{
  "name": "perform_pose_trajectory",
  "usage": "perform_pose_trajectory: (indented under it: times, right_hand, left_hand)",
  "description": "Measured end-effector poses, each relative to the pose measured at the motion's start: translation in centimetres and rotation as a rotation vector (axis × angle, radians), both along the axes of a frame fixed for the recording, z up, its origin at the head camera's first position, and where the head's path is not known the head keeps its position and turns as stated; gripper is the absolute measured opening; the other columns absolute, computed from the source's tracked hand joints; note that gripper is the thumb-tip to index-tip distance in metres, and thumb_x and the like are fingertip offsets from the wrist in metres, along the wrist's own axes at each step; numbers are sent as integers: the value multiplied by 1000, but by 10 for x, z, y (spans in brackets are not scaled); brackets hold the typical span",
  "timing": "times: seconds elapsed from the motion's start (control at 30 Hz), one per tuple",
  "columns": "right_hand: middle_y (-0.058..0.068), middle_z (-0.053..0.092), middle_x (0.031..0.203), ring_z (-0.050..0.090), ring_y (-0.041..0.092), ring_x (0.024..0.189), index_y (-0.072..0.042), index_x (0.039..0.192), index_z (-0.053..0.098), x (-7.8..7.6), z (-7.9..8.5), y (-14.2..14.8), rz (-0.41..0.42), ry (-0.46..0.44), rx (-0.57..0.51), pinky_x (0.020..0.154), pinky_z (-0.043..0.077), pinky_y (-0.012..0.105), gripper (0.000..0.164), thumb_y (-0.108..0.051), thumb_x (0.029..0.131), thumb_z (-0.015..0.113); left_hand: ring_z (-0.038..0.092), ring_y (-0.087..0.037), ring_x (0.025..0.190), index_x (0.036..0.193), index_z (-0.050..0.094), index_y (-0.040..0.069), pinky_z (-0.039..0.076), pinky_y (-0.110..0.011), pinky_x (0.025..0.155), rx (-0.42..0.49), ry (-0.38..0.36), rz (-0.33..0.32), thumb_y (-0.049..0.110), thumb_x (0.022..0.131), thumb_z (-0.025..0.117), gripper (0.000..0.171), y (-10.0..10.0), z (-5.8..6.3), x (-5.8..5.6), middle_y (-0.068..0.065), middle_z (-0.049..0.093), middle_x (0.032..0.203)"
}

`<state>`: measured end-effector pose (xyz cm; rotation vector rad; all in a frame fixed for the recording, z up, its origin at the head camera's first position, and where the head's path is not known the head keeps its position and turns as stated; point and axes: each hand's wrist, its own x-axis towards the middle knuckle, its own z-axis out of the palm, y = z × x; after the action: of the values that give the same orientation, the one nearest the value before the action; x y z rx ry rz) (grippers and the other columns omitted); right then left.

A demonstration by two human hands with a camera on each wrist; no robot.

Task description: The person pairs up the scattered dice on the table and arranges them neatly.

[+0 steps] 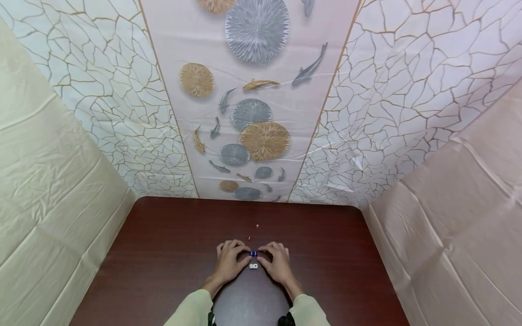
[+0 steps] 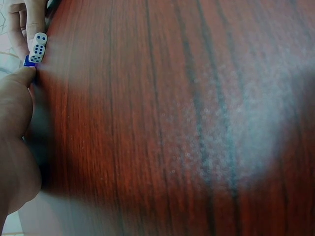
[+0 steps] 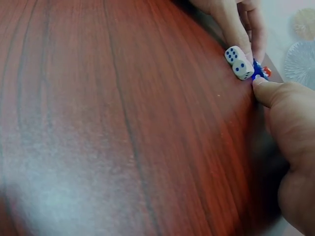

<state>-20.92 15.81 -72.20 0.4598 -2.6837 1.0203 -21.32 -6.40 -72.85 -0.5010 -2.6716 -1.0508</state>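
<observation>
Blue cube-shaped dice with pale pips (image 1: 253, 254) looked like the touchy part, tbh. If the left hand (image 1: 229, 263) pushed harder than the right hand (image 1: 278, 263), I figured the pair could twist or pop loose, and a sloppy thumb could bump the white dice with blue pips (image 1: 253, 266) just on the near side. Each grip pinched the blue pair from its own side, right down at the glossy reddish-brown desk (image 1: 175, 253). They looked deep blue, side by side, mostly finger-covered up close.
</observation>
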Motion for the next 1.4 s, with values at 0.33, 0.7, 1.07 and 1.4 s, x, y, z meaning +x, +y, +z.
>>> perform_pose_trajectory:
  times: [0.33, 0.7, 1.07, 1.4]
  right_hand:
    - [1, 81, 96, 71, 27, 98, -5, 114, 84, -11, 10, 3, -34, -3, -129, 96, 45, 45, 20, -8, 95, 89]
    - [4, 81, 102, 69, 26, 98, -7, 115, 84, -39, 17, 6, -116, -83, -81, 91, 40, 40, 19, -11, 97, 89]
    - [8, 79, 121, 66, 29, 111, -12, 122, 83, -69, 26, 0, -158, -201, 6, 97, 42, 48, 21, -21, 103, 85]
    - [8, 77, 126, 66, 32, 120, -15, 128, 82, -89, 33, -16, -140, -262, 57, 104, 43, 53, 25, -24, 105, 83]
  left_hand:
    - [63, -24, 111, 110, 86, 24, 33, -64, 107, 17, 58, 11, 22, 94, 94, 19, 2, -2, -2, 4, 75, 114]
    - [63, -26, 118, 114, 86, 26, 31, -65, 114, 17, -25, -6, 28, 98, 92, 18, -2, -2, -3, 3, 75, 120]
    - [63, -29, 121, 115, 85, 25, 31, -67, 114, 34, -36, -24, 29, 99, 91, 18, -3, -2, -3, 2, 75, 121]
    - [63, -28, 119, 115, 85, 26, 32, -65, 112, 24, -24, -21, 29, 99, 90, 16, -3, -1, -2, 3, 74, 121]
